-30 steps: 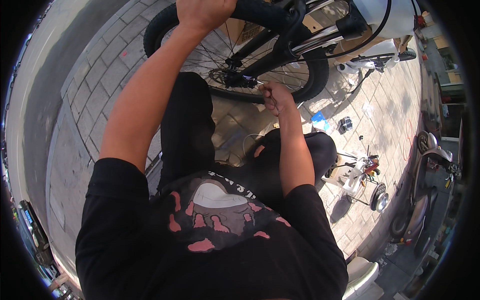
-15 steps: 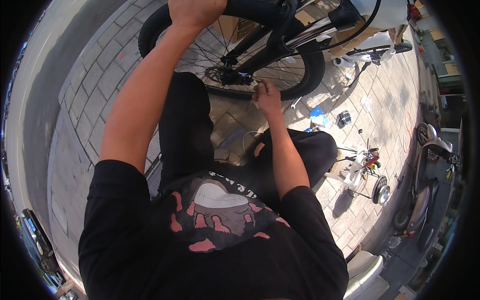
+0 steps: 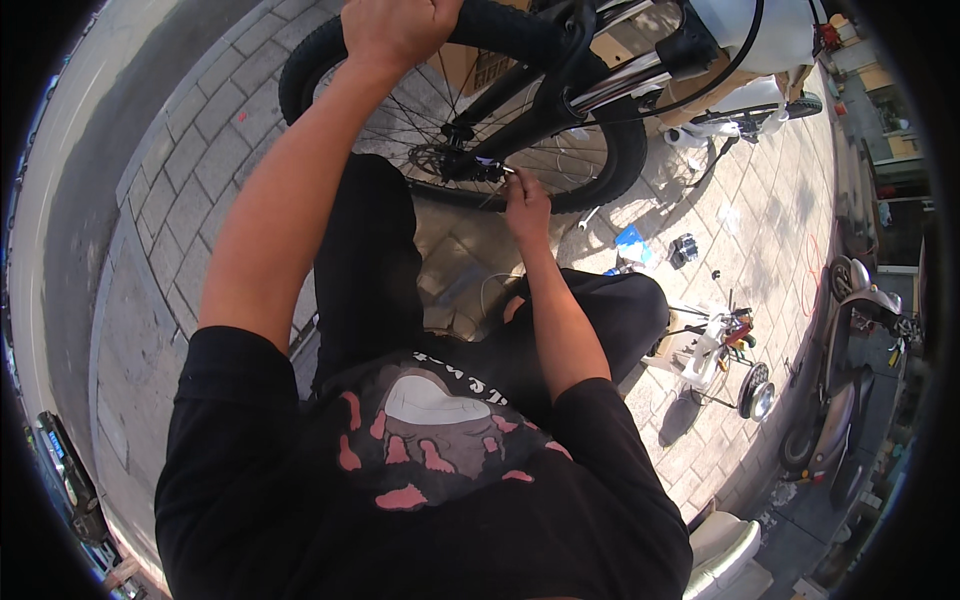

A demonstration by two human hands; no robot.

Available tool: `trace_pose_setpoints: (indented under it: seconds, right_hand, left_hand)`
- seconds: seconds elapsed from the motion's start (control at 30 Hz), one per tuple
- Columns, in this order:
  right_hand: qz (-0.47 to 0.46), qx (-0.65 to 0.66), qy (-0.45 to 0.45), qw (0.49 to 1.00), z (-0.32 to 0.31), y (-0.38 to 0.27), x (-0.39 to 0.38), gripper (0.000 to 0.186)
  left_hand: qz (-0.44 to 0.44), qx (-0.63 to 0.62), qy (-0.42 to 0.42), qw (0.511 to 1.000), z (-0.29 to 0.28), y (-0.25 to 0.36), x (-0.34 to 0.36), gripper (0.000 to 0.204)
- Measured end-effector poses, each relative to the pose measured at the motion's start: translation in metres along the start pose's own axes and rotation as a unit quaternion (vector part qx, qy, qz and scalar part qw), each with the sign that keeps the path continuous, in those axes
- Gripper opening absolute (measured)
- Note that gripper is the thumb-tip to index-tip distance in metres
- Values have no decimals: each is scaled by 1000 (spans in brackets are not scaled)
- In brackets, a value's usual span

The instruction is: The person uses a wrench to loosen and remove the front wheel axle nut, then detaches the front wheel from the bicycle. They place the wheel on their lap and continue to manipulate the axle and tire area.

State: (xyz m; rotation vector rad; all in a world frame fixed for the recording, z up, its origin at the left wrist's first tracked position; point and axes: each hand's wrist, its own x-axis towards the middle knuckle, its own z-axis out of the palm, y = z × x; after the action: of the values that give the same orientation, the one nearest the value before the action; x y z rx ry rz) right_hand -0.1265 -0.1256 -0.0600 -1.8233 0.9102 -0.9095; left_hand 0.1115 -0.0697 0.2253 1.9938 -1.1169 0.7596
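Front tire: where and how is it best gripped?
On the front tire, likely the thick outer curve, coming from the person's left, where the left hand is: it offers a broad, rounded hold, clear of the fork and brake disc.

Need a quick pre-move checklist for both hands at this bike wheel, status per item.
1. Left hand steadying the black knobby tyre: ok, curled over it; fingertips partly out of view.
2. Right hand holding the slim, shiny metal tool: ok, at the fingertips.
3. Tool seated in the small black brake caliper: cannot tell, contact too small to see.
4. Fingers clear of the thin metal spokes: cannot tell for the left, ok for the right.
5. Ground beyond the right hand clear: not ok, a blue-and-white packet lies there.
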Motion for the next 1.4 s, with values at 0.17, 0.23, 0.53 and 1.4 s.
trace_pose_setpoints:
  seconds: [0.17,0.23,0.53,1.4]
  right_hand:
    - [-43,-23,4,999,0,7,0,26]
    - [43,100,-33,994,-4,7,3,24]
    - [502,213,-216,810,-45,-50,58,24]
    - [88,-5,-40,995,-8,-10,3,31]
  left_hand:
    - [7,8,11,1000,1,1,1,49]
    - [10,5,14,1000,3,2,1,49]
    - [13,4,10,1000,-3,3,-1,48]
    - [7,19,0,1000,1,-2,0,48]
